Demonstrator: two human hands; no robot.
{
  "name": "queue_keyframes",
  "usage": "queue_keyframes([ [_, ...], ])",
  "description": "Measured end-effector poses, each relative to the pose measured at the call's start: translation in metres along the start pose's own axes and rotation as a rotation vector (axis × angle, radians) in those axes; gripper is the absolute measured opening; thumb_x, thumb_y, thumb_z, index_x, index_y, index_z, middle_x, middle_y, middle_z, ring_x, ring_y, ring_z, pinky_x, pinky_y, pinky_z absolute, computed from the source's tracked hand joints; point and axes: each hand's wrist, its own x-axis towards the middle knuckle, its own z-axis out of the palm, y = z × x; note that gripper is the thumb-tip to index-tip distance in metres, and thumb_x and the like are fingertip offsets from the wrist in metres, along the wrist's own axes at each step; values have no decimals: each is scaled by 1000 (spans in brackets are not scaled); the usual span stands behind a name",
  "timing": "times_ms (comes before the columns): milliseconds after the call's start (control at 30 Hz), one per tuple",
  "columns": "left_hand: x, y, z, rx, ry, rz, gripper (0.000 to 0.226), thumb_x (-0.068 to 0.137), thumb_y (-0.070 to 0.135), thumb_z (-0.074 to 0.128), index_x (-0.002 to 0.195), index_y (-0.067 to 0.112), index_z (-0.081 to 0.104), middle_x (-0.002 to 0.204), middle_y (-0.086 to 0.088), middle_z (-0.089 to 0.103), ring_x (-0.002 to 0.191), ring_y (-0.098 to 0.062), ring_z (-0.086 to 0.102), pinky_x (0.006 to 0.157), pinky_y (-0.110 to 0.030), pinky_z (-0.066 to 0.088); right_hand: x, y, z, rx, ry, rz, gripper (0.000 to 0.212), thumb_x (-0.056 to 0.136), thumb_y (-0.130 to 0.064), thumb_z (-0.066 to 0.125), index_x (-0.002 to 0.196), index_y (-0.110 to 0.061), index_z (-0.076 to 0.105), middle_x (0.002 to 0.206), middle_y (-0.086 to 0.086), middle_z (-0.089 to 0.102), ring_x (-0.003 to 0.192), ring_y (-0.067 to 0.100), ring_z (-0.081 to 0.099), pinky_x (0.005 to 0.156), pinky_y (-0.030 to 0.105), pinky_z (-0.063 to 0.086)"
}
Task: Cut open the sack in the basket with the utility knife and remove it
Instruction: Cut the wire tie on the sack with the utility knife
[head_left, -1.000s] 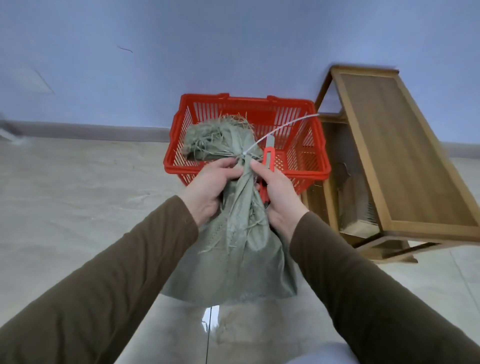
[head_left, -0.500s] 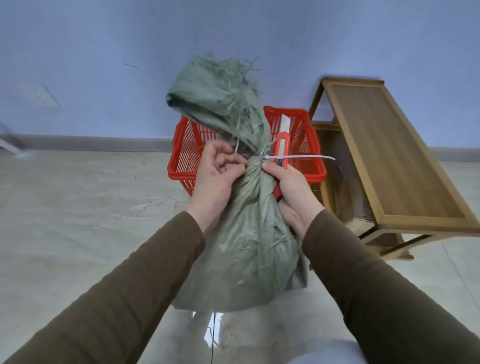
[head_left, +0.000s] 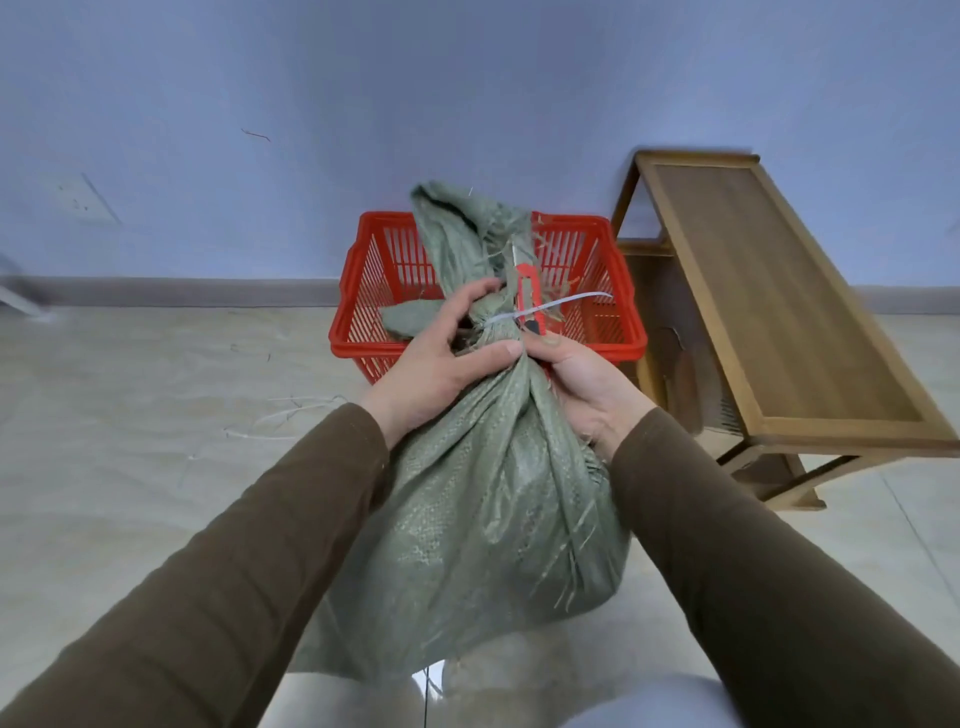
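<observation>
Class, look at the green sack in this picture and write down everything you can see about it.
The sack is dull green woven plastic, frayed into loose strands at its mouth and side. Its body bulges full and hangs in front of the red basket, not inside it. A white tie cinches the neck, above which the loose top stands up. The left hand grips the neck; the right hand touches the neck while holding a red knife against it. Its bottom is hidden by the arms.

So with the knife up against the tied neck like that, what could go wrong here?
The utility knife in the right hand has its blade out beside the left hand gripping the sack neck; a slip at the white tie could cut fingers. The blade could also slash the weave.
</observation>
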Motion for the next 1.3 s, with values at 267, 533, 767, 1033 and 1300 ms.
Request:
queue_keyframes([
  [267,4,-13,-5,-129,58,-104,62,86,25,84,142,27,57,131,2,72,121,-13,69,110,-35,51,9,6,6,-48,67,-31,27,102,-11,53,116,2,71,112,25,71,98,34,71,98,50,55],
  [533,6,-42,-16,36,290,-171,64,88,26,83,145,16,55,140,4,65,128,-12,61,119,-40,41,-10,-18,-15,-1412,361,-36,30,111,-34,39,90,-19,53,86,3,59,77,24,56,70,36,43],
  [767,14,-50,-20,7,370,-233,93,86,37,83,160,10,34,163,-8,43,149,-24,42,125,-40,30,-29,-26,-23,-1351,377,-198,13,97,-43,68,94,-30,73,90,1,76,85,21,72,85,44,56],
  [1033,14,-52,-19,-53,275,-200,54,78,25,86,128,18,69,121,4,77,112,-17,73,105,-48,55,-8,-2,-14,-1297,255,-284,5,93,-34,75,90,-38,74,67,-10,68,60,11,60,68,34,47],
  [1300,13,-54,-20,-39,275,-206,69,72,37,88,134,20,64,130,3,73,119,-18,70,107,-48,53,-9,-3,-21,-1313,269,-258,5,93,-37,75,89,-41,75,68,-9,67,62,12,59,70,35,47],
])
